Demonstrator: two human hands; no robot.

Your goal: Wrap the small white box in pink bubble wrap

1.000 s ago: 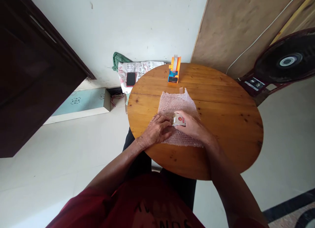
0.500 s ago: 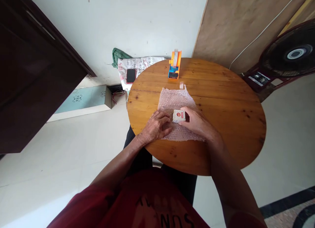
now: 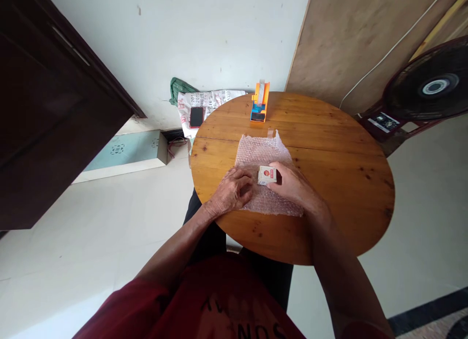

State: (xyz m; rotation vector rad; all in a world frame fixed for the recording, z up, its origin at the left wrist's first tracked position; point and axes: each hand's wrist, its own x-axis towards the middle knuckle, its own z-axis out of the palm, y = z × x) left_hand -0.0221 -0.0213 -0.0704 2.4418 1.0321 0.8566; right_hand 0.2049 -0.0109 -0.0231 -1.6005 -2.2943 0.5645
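Note:
A small white box with a red label sits over a sheet of bubble wrap on the round wooden table. My right hand grips the box's right end between thumb and fingers. To the left of the box, my left hand rests on the wrap's left edge with its fingers curled; whether it pinches the wrap is hidden. A strip of clear tape shows at the wrap's far edge.
An orange and blue tape dispenser stands near the table's far edge. Behind the table on the left, a phone lies on a printed white sack. A large fan is at the right.
The whole view has shifted slightly, so the table appears a little lower. My left fingers look slightly more drawn in; my right hand still holds the box.

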